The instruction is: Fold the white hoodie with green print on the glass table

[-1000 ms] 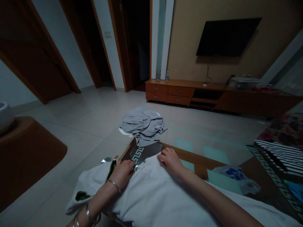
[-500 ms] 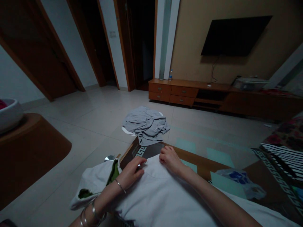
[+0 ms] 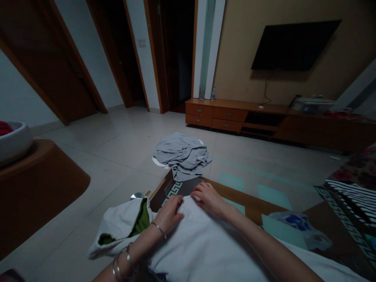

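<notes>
A white garment [image 3: 202, 243], with what looks like a rounded neckline, lies spread over the glass table in front of me. My left hand [image 3: 170, 213] is at the left side of this neckline, fingers bent onto the cloth edge and thumb lying lower on the fabric. Close by on the right, my right hand [image 3: 208, 198] has its fingers curled over the far edge, their tips partly hidden. Left of my left wrist, a white part with a green lining [image 3: 142, 219] hangs past the table corner; whether it joins the garment I cannot tell.
A crumpled grey cloth [image 3: 182, 154] lies beyond the table's far corner. On the right are a clear plastic bag [image 3: 305, 227] and black-and-white striped cloth [image 3: 349, 196]. A brown stool [image 3: 44, 180] bearing a white basin [image 3: 16, 143] stands left. A low TV cabinet [image 3: 229, 113] lines the wall.
My right hand has shifted slightly left along the neckline. My left hand has moved a little right, its fingers more bent, so the hands are closer together.
</notes>
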Tool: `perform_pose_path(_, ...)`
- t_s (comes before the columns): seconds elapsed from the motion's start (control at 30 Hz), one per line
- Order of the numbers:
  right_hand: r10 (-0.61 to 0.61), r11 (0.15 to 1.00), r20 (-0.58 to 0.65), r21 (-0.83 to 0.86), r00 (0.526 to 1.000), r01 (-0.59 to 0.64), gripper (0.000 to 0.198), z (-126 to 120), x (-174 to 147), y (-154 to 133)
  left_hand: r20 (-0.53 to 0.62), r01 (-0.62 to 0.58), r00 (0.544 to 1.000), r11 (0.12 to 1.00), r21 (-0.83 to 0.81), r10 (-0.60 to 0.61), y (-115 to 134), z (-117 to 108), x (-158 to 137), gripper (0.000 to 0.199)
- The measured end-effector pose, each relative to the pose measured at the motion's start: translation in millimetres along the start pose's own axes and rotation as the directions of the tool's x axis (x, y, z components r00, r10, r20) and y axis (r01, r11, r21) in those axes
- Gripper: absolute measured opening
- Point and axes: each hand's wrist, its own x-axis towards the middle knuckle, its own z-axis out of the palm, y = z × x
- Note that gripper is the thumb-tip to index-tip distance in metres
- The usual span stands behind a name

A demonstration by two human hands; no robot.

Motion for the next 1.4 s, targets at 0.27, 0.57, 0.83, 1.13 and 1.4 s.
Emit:
perform_pose_path(0.27,0.026,1.000,0.065,-0.002,0.998,-0.026,0.020,2.0,5.0,1.2,0.072,0.114,0.988,0.952,0.284,-0.140,5.6,-4.0,-1.4,0.010)
perform_pose_path(0.57,0.048,0.995,0.047,0.090,0.998,-0.052,0.010,-31.3,-23.5,5.7,0.071,0.047,0.996,0.998,0.032,-0.049,31.0,-16.7,-26.5,0.007)
perform_pose_path(0.83,0.278,0.718,0.083,0.644,0.957,-0.264,0.009,-54.1,-39.6,17.6,0.013,0.032,0.999,0.998,-0.058,-0.031,22.9,-27.2,-2.8,0.011)
perform_pose_path(1.13,0.468,0.823,-0.056,0.389,0.882,-0.413,0.017,-4.9,-16.8,40.6,-0.030,-0.103,0.994,0.995,-0.007,0.102,-6.3,1.9,46.5,0.006)
perform_pose_path(1.4,0.472,0.820,-0.012,0.373,0.882,-0.433,0.015,-3.7,-19.2,47.6,0.169,0.021,0.985,0.999,-0.042,-0.014,-0.7,-2.1,71.1,0.015)
